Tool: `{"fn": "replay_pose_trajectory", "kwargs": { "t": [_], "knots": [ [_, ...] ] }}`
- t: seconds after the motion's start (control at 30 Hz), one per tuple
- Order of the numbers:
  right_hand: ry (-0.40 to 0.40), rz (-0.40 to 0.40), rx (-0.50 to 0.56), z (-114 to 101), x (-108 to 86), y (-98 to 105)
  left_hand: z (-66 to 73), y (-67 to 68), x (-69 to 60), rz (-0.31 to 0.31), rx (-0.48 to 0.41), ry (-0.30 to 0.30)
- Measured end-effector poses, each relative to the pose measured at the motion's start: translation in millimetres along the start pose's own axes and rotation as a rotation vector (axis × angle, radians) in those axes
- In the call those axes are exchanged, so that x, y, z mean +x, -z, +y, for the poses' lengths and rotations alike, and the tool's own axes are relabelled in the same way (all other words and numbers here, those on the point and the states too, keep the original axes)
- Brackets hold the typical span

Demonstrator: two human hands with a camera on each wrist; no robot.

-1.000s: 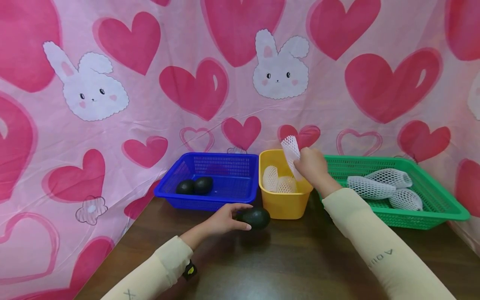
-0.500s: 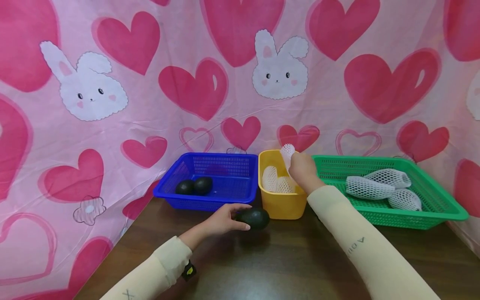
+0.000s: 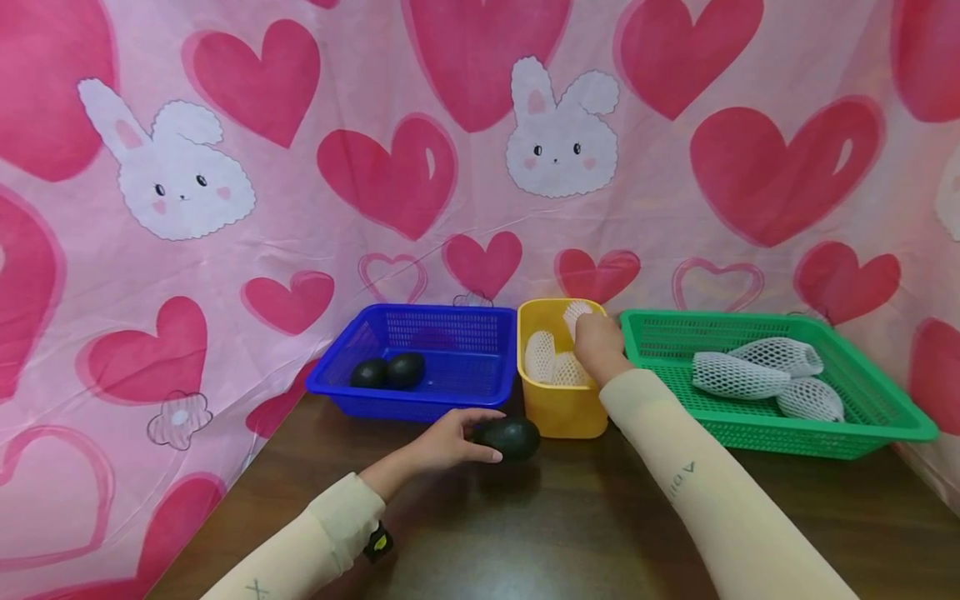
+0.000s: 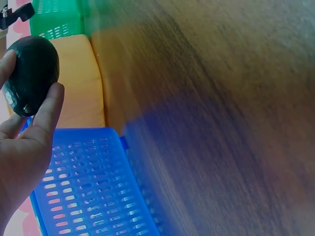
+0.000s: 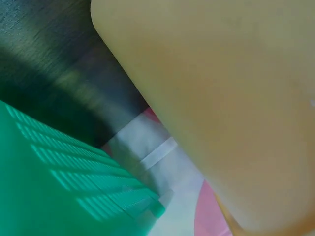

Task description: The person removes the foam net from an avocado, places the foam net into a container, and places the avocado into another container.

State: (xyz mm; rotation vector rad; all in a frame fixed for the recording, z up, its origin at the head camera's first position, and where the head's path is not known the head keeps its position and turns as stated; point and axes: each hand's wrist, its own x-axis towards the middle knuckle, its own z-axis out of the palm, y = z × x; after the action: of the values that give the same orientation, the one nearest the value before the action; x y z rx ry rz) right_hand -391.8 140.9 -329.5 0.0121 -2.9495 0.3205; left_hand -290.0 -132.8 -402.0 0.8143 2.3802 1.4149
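Note:
My left hand pinches a dark avocado between thumb and fingers, just in front of the yellow bin. In the left wrist view the fingers hold the same avocado at its sides. At the yellow bin's right side, my right hand grips a white foam net whose top end sticks up past the fingers. Other foam nets lie inside the bin. The right wrist view shows the bin's wall large, with the hand out of sight.
A blue basket with two avocados stands left of the bin. The green basket at the right holds several net-covered items. Behind them hangs a pink cloth with hearts.
My right hand has moved left and down into the yellow bin's opening, taking the foam net lower with it. The left hand and its avocado have stayed in place.

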Motion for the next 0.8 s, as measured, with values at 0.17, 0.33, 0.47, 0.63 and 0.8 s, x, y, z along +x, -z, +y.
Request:
{"fn": "replay_pose_trajectory", "kwargs": {
  "t": [0.17, 0.33, 0.47, 0.63, 0.8],
  "knots": [
    [-0.010, -0.015, 0.000, 2.5, 1.1, -5.0, 0.4, -0.8, 0.9, 0.003, 0.006, -0.001],
    [-0.009, -0.021, 0.021, 3.1, 0.3, -9.5, 0.8, -1.0, 0.4, 0.005, -0.003, 0.007],
    [-0.032, -0.026, 0.018, 3.0, 1.3, -14.1, -0.1, -1.3, -0.2, 0.002, -0.003, 0.006],
    [-0.065, -0.051, -0.001, 2.4, 4.0, -17.1, 0.2, -1.4, 0.0, 0.009, 0.018, 0.005],
    [-0.043, -0.078, -0.006, 1.8, 4.9, -17.3, 2.1, -0.9, -0.2, 0.015, 0.025, 0.009]
  ]
}}
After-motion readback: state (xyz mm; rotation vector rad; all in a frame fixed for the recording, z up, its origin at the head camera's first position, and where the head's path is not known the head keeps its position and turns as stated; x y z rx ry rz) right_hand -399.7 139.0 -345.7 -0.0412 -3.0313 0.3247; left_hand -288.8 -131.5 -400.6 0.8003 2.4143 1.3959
